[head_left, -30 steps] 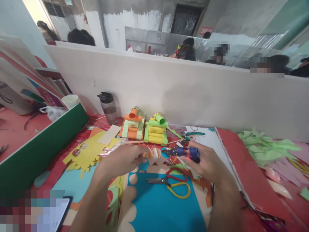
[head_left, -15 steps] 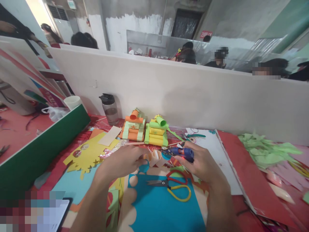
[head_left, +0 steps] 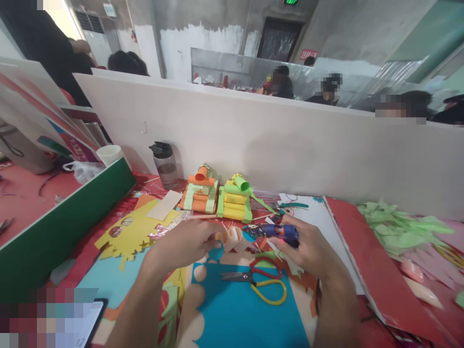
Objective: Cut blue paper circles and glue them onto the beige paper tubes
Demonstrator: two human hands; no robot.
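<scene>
My left hand (head_left: 192,244) is closed in a pinch at the edge of some curled peach paper (head_left: 234,239), its fingertips partly hidden. A small blue paper circle (head_left: 216,252) shows just under those fingers. My right hand (head_left: 311,249) is wrapped round a dark blue hot glue gun (head_left: 288,235), whose nozzle points left toward the curled paper, a little apart from it. Below both hands, scissors (head_left: 246,277) with one red and one yellow handle lie on a blue paper sheet (head_left: 246,314) with scalloped cut-outs along its left side.
Two paper-roll models, one orange (head_left: 201,193) and one yellow-green (head_left: 235,199), stand behind the hands beside a water bottle (head_left: 166,166). Yellow cut paper (head_left: 136,232) lies left. Pliers (head_left: 293,206) and a red board (head_left: 373,261) are right. A white partition (head_left: 290,145) runs behind.
My right hand has drawn the glue gun slightly to the right, away from the curled paper. My left hand stays almost in place. A person in dark clothes has shifted at the far left.
</scene>
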